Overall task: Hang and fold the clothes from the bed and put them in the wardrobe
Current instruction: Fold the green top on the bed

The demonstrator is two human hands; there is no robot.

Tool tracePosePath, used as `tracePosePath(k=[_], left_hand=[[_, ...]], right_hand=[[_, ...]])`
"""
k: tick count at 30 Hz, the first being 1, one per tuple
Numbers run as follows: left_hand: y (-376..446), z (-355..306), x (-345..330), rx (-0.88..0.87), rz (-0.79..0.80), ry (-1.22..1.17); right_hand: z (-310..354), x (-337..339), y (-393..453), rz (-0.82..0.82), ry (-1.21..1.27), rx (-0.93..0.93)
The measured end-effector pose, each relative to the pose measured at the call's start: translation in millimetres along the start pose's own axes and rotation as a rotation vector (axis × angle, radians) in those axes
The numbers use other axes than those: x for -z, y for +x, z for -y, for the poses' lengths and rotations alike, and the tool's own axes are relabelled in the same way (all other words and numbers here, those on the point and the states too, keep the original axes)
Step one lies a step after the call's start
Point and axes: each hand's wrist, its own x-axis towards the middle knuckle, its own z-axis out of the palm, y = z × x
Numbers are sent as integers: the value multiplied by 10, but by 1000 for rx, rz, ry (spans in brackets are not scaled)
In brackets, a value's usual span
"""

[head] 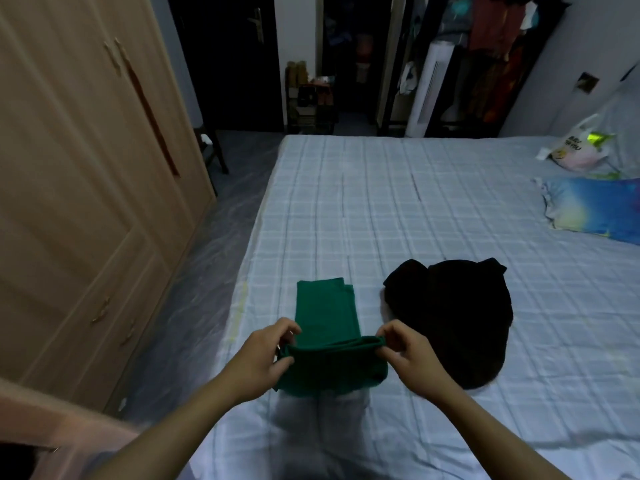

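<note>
**A:** Cloth first: where does the green one lie from the hands?

**B:** The narrow green knit garment [325, 313], already folded into a long strip, lies on the pale blue checked bed [398, 202] straight ahead of the person. Its long axis runs away from the body, toward the foot of the bed. The near end is lifted and doubled back; the far end lies flat on the sheet.

**A:** And the hands?

**B:** Both are clamped on it. The left hand [266, 358] pinches the left corner of the raised fold, the right hand [405, 355] pinches the right corner. They sit level with one another, apart by the strip's width, so neither is nearer. I judge that the coming move is to carry that near edge forward along the long axis to meet the far end.

**A:** What else is waiting?

**B:** One crumpled black fabric garment [453, 317], just beside the green one on the right-hand side, not touching it as far as I can tell. The right hand is the nearer to it.

**A:** Count them.

**B:** One green garment, one black garment, two hands. Farther off on the bed, one blue and yellow printed pillow [595, 209] and one white plastic bag [581, 143].

**A:** And the wardrobe?

**B:** One light wooden wardrobe [86, 168] stands to the left across a strip of floor, its doors closed. Nothing has gone into it from this pair yet, I judge.
</note>
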Motion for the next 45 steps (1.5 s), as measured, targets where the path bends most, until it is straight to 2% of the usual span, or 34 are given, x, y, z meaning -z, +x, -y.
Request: tracePosePath(k=[7, 15, 22, 32, 38, 40, 42, 44, 45], left_hand=[[763, 577, 210, 99, 13, -89], [1542, 1134, 268, 149, 9, -146], [2087, 1555, 17, 190, 49, -156], [2995, 2382, -533, 249, 37, -191], [3502, 3017, -1001, 361, 67, -188], [3579, 3132, -1127, 377, -4, -152], [3544, 3171, -1227, 350, -152, -29], [3432, 3145, -1328, 236, -259, 166], [3366, 3113, -1389, 155, -250, 270]], right_hand=[[-150, -238, 922, -46, 41, -163], [-392, -405, 1711, -85, -14, -219], [-780, -504, 2103, -70, -77, -249], [-1736, -762, 2955, -112, -97, -321], [-2495, -1052, 3556, -99, -148, -396], [-2675, -1158, 3643, -130, -193, -430], [-2755, -1240, 3627, -204, -271, -432], [-2739, -1322, 3527, -226, -379, -326], [-2718, -1370, 3466, -206, -445, -239]])
